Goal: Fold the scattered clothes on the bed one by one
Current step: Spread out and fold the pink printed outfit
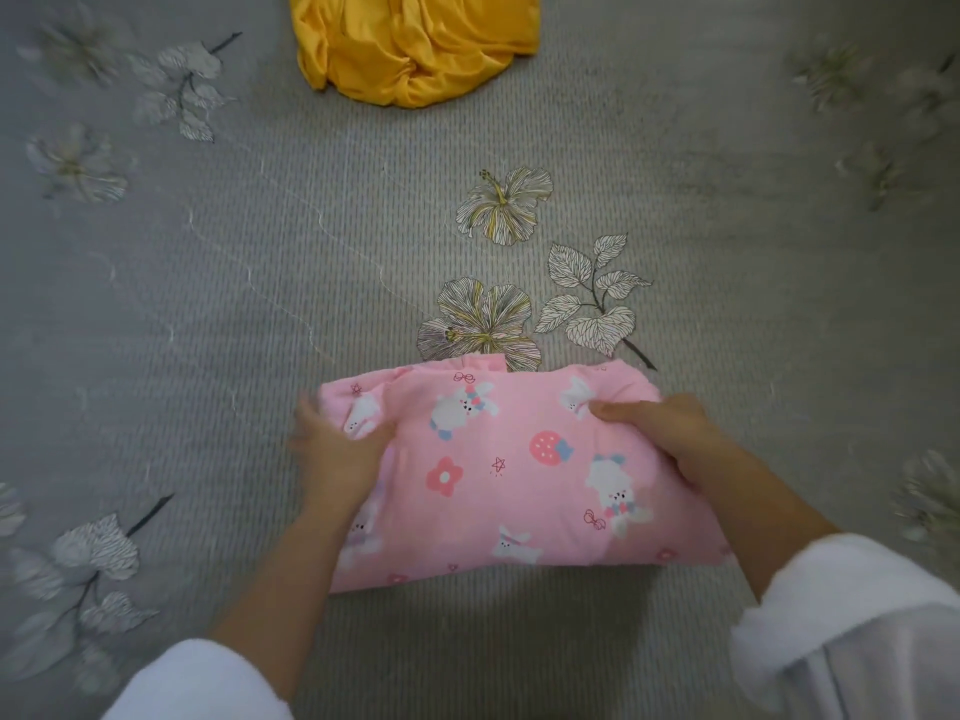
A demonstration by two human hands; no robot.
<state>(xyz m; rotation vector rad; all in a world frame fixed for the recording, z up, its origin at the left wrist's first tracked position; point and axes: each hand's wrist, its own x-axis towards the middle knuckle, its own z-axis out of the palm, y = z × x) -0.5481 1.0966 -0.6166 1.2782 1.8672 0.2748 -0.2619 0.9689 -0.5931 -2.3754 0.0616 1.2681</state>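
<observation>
Two hands held one pink garment [498, 475] at the near middle of the bed sheet [208, 304]. It was folded into a broad rectangle, printed with white rabbits, strawberries, flowers and small stars, and its far edge was bunched and uneven. The right hand [660, 433] gripped the far right corner, thumb on top and fingers curled under the fabric. The left hand [337, 449] was at the far left corner with its thumb over the cloth; its fingers were blurred, so whether they closed on it could not be told. A shadow lay on the sheet under the near edge. The grey ribbed sheet, printed with flowers and leaves, spread open to the left, right and far side. A crumpled yellow cloth [410, 44] lay at the far middle, well apart from the pink one. White sleeves [857, 631] covered both forearms at the near corners
</observation>
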